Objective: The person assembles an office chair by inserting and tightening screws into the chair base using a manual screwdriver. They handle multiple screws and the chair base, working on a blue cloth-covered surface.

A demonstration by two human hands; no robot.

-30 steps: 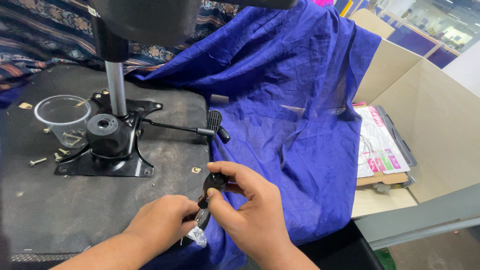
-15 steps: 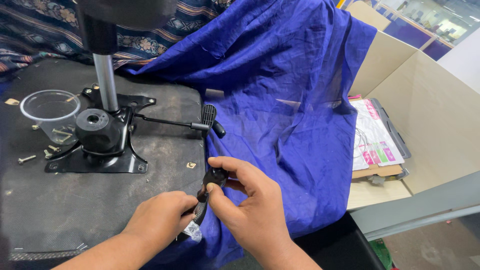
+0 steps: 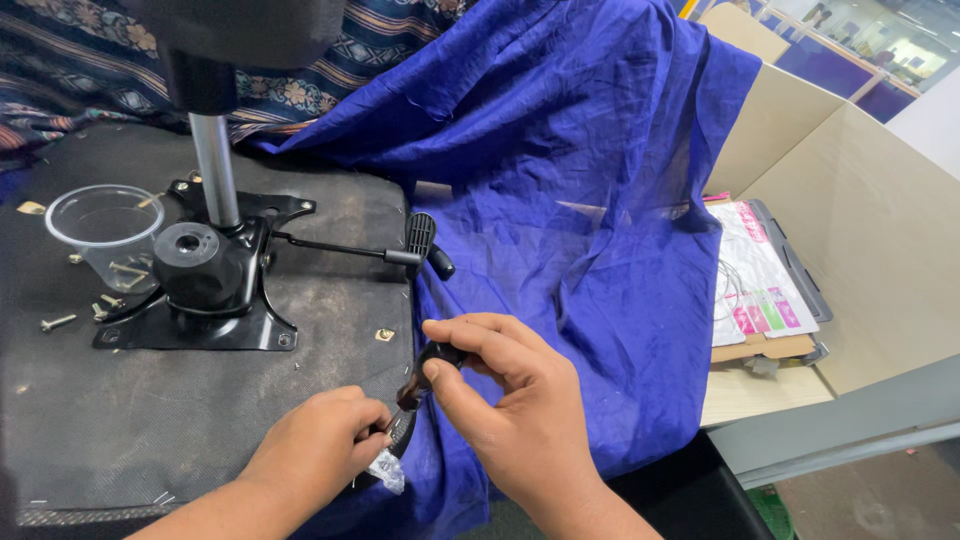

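- My left hand sits low and near me, knuckles up, fingers curled tight into a pinch, forearm running in from the bottom edge.
- My right hand is just beside it, slightly higher, back of hand up, thumb and forefinger pinched together, the other fingers bent under, wrist angled inward.

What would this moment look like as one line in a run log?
right hand: grips small black dark-handled tool | left hand: pinches its lower end beside crinkled clear wrapper | behind: black metal chair mechanism

Small dark screwdriver tilted at seat edge.
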